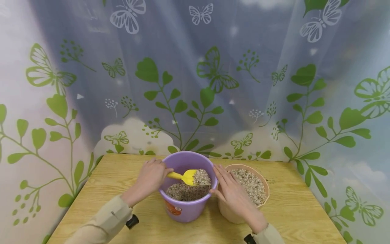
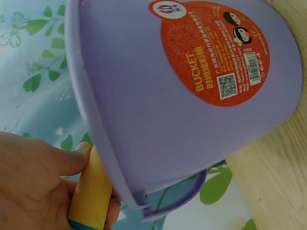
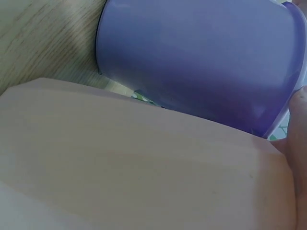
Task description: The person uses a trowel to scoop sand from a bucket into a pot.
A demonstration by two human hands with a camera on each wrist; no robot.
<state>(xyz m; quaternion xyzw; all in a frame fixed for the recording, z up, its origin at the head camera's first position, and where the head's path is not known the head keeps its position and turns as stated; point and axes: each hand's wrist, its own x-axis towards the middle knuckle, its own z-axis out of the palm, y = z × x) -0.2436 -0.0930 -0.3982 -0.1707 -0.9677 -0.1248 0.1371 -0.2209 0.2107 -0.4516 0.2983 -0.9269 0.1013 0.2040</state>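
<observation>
A purple bucket (image 1: 189, 211) stands on the table with loose, gravelly grit (image 1: 186, 192) inside. My left hand (image 1: 150, 176) grips the handle of a yellow hand shovel (image 1: 189, 177), whose blade lies over the bucket's opening with a heap of pale grit on it. In the left wrist view the thumb and fingers wrap the shovel's yellow handle (image 2: 91, 191) beside the bucket rim. My right hand (image 1: 233, 196) rests with extended fingers at the bucket's right rim. Beneath that hand is a peach pot (image 1: 226, 213), filled with similar pale grit (image 1: 251, 186).
The wooden table (image 1: 122, 176) carries both containers side by side, near its middle. Behind it hangs a curtain (image 1: 182, 112) printed with leaves and butterflies, which also runs along both sides. A few dark crumbs lie right of the pot.
</observation>
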